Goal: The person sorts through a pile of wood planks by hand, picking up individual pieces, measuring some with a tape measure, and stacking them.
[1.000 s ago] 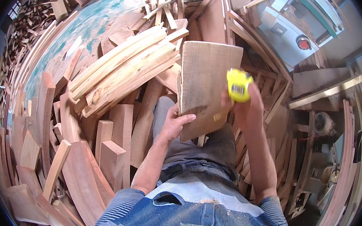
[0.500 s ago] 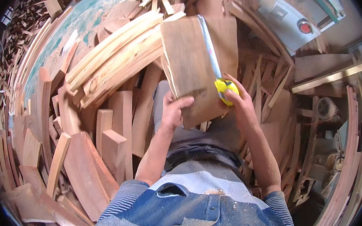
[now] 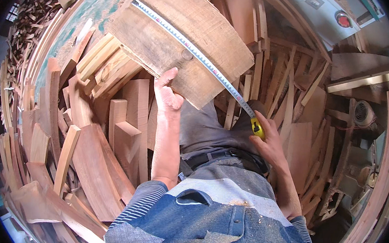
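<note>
A wide wooden board (image 3: pixel 164 45) is held up in front of me, tilted, with a round knot in its face. My left hand (image 3: pixel 168 90) grips its near left edge, thumb on top and the other fingers hidden beneath. In my right hand (image 3: pixel 269 136), close to my lap, is a yellow tape measure (image 3: pixel 257 128). Its white blade runs out of the case and lies slantwise across the board, with the hooked end near the far left edge.
Stacked pale planks (image 3: pixel 106 64) lie behind the board to the left. Upright offcuts (image 3: pixel 88 177) crowd my left side, and leaning strips (image 3: pixel 288 85) stand to the right. A white machine (image 3: pixel 318 4) with a red button is at the far right, near a coiled roll (image 3: pixel 363 113).
The board has turned and risen away from me. My right hand has drawn back toward my lap with the tape measure, and more blade shows across the board.
</note>
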`<action>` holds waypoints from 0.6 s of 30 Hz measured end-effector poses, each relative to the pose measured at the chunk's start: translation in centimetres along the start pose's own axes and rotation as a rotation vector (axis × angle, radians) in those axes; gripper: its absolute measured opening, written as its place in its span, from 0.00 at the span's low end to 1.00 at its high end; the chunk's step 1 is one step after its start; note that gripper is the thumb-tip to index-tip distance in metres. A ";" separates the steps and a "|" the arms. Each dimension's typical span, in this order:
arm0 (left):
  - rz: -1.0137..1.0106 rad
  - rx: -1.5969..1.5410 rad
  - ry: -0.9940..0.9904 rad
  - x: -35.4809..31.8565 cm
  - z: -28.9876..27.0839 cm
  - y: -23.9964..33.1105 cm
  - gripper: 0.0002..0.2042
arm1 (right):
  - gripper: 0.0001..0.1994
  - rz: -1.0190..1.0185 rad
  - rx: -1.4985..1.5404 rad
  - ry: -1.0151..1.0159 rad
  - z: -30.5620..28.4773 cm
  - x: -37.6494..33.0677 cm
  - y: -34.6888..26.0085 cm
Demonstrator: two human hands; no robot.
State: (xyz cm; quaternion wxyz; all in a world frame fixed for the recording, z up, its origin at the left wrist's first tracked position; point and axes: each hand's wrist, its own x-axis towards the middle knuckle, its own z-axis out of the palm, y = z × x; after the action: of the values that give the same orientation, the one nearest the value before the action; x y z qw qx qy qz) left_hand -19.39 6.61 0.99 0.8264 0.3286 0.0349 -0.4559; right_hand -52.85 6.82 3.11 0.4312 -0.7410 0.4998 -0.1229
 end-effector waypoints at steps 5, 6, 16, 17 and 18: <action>0.047 0.054 -0.062 -0.4 -1.6 0.8 0.25 | 0.35 -0.076 -0.074 -0.035 1.4 2.1 -1.6; 0.019 0.049 -0.074 -0.5 -2.6 1.3 0.26 | 0.35 -0.089 0.011 -0.041 2.3 2.1 -1.2; 0.230 0.190 -0.208 -5.8 -1.4 3.4 0.24 | 0.30 -0.195 1.109 -0.127 4.2 4.8 -5.0; 0.259 0.188 -0.177 -7.2 -1.7 4.7 0.23 | 0.28 -0.220 1.114 -0.139 3.9 5.5 -4.2; 0.277 0.207 -0.146 -8.1 -2.9 6.0 0.23 | 0.27 -0.241 1.124 -0.148 3.7 6.5 -3.5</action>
State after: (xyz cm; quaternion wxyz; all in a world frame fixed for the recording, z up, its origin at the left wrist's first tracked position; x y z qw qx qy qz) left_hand -18.74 16.41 4.75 0.8434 0.3795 -0.1179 -0.3616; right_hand -45.36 3.69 1.93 0.7753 -0.4567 0.2382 -0.3656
